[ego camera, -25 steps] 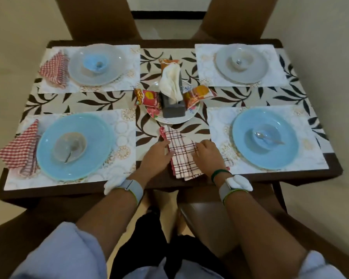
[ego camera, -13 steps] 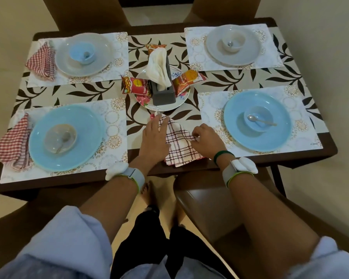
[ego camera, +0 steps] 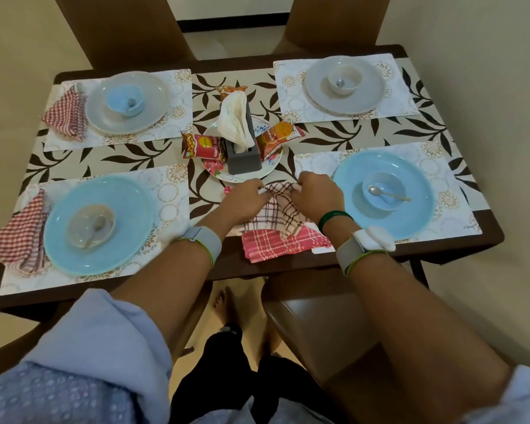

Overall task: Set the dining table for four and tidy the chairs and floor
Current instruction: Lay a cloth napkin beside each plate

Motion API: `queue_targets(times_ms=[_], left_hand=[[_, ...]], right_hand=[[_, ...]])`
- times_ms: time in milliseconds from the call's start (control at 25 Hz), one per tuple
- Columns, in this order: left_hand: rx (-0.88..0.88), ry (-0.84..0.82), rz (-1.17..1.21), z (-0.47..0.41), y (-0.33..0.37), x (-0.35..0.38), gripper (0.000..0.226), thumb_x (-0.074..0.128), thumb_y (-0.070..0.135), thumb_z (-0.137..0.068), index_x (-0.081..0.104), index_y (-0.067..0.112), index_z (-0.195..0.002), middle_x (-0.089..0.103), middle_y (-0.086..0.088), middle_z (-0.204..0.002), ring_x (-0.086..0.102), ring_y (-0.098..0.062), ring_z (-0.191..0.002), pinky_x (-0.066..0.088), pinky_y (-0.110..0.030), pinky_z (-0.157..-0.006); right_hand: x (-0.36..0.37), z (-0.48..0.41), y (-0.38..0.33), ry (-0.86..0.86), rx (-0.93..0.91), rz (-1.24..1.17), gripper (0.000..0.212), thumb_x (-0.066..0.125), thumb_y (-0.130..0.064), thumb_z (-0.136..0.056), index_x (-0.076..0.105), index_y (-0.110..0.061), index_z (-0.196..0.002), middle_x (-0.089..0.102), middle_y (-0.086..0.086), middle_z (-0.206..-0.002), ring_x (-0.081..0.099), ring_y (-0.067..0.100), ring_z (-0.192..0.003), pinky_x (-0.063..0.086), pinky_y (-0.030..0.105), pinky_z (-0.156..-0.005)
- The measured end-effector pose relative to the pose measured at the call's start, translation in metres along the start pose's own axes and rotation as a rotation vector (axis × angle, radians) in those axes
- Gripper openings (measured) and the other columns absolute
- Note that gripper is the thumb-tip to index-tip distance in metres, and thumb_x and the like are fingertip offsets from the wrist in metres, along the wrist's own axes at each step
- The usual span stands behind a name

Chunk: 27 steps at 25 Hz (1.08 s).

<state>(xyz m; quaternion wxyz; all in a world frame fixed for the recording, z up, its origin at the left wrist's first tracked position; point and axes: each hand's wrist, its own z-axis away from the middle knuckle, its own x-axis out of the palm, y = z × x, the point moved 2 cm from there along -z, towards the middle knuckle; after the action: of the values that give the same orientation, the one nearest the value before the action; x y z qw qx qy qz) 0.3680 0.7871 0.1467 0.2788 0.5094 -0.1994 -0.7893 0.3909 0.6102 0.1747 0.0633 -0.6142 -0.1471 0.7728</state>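
Pinching the far edge of a white checked napkin (ego camera: 283,206), the fingers (ego camera: 259,188) of the left hand (ego camera: 242,198) and the fingers (ego camera: 300,184) of the right hand (ego camera: 317,194) are curled tight on the cloth, which is bunched between them near the front edge of the tabletop (ego camera: 490,240). A pink checked napkin (ego camera: 273,244) is overlapped beneath it, so the lower one could, it is judged, be dragged along or slid off the edge if the two are not parted first. The centre plate (ego camera: 271,166), just beyond the knuckles, could be nudged by a forward pull; a tissue box (ego camera: 244,159) and snack packets (ego camera: 204,146) are carried on it. Near the right hand, a blue bowl (ego camera: 380,203) holding a spoon (ego camera: 387,193) is set on a blue plate (ego camera: 416,175), whose rim might be caught by a swung corner. A spoon is also held in each other bowl: a clear bowl (ego camera: 83,218) near left, a far blue bowl (ego camera: 120,97), a white bowl (ego camera: 349,75) far right.
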Motion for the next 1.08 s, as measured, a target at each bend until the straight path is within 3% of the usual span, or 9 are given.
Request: queue_targets(times_ms=[160,320,560,680,760,800,880,960,1080], left_hand=[[-0.225,0.064,0.763,0.006,0.014,0.016,0.023,0.052,0.032,-0.098,0.065,0.017,-0.087,0.068,-0.009,-0.091,0.064,-0.030,-0.093,0.053,-0.047,-0.091],[-0.352,-0.071,1.137,0.021,0.025,0.017,0.055,0.043,0.062,-0.100,0.070,0.018,-0.119,0.075,-0.012,-0.113,0.071,-0.029,-0.107,0.054,-0.047,-0.099],[-0.191,-0.154,1.179,0.029,0.039,0.031,0.063,0.031,0.064,-0.102,0.065,0.016,-0.124,0.073,-0.018,-0.118,0.070,-0.029,-0.112,0.052,-0.049,-0.104],[-0.242,-0.185,1.247,0.030,0.040,0.033,0.064,0.048,0.059,-0.100,0.062,0.003,-0.127,0.070,-0.023,-0.116,0.071,-0.032,-0.104,0.057,-0.043,-0.095],[-0.242,-0.119,1.288,0.025,0.030,0.030,0.050,0.059,0.041,-0.100,0.059,-0.003,-0.125,0.067,-0.025,-0.109,0.071,-0.033,-0.093,0.058,-0.043,-0.086],[-0.254,-0.100,1.317,0.023,0.029,0.027,0.044,0.060,0.032,-0.100,0.058,-0.003,-0.126,0.069,-0.026,-0.109,0.071,-0.034,-0.092,0.058,-0.045,-0.086],[-0.269,-0.060,1.363,0.020,0.034,0.022,0.038,0.058,0.019,-0.101,0.055,-0.001,-0.134,0.070,-0.024,-0.118,0.071,-0.036,-0.099,0.059,-0.047,-0.088],[-0.230,-0.029,1.434,0.012,0.047,0.018,0.038,0.055,0.013,-0.102,0.053,0.005,-0.139,0.069,-0.020,-0.124,0.069,-0.035,-0.111,0.058,-0.049,-0.092],[-0.156,0.030,1.538,0.001,0.067,0.015,0.039,0.056,0.012,-0.102,0.053,0.008,-0.140,0.067,-0.017,-0.131,0.066,-0.033,-0.120,0.054,-0.049,-0.098]], right_hand=[[0.006,0.018,-0.035,0.047,-0.003,-0.292,0.023,0.057,-0.032,-0.090,0.062,-0.010,-0.082,0.063,0.006,-0.076,0.060,0.024,-0.071,0.053,0.036,-0.063],[0.010,0.028,-0.038,0.121,0.021,-0.429,0.025,0.056,-0.022,-0.093,0.068,-0.008,-0.076,0.066,0.005,-0.070,0.062,0.021,-0.068,0.052,0.034,-0.064],[-0.010,0.026,-0.034,0.103,0.141,-0.590,0.027,0.058,-0.020,-0.090,0.069,-0.006,-0.069,0.067,0.007,-0.062,0.066,0.021,-0.062,0.057,0.033,-0.062],[-0.009,0.026,-0.030,-0.117,0.156,-0.790,0.029,0.053,-0.016,-0.088,0.067,0.005,-0.075,0.069,0.019,-0.067,0.069,0.031,-0.061,0.062,0.043,-0.063],[-0.012,0.030,-0.024,-0.229,0.235,-1.055,0.025,0.053,-0.010,-0.089,0.069,0.008,-0.084,0.070,0.025,-0.075,0.070,0.032,-0.064,0.060,0.038,-0.065],[-0.017,0.030,-0.018,-0.155,0.286,-1.111,0.023,0.055,-0.011,-0.089,0.070,0.006,-0.088,0.071,0.024,-0.079,0.070,0.029,-0.066,0.058,0.036,-0.066],[-0.023,0.024,-0.001,0.138,0.380,-0.892,0.024,0.059,-0.024,-0.088,0.070,-0.008,-0.101,0.072,0.013,-0.095,0.067,0.022,-0.078,0.053,0.033,-0.074],[-0.020,0.019,0.013,0.168,0.541,-0.889,0.055,0.066,-0.046,-0.084,0.056,-0.017,-0.128,0.058,0.006,-0.125,0.060,0.023,-0.101,0.051,0.036,-0.088],[-0.011,0.012,0.007,-0.217,0.594,-1.383,0.087,0.073,-0.066,-0.074,0.044,-0.016,-0.139,0.059,0.003,-0.130,0.063,0.022,-0.102,0.057,0.039,-0.081]])
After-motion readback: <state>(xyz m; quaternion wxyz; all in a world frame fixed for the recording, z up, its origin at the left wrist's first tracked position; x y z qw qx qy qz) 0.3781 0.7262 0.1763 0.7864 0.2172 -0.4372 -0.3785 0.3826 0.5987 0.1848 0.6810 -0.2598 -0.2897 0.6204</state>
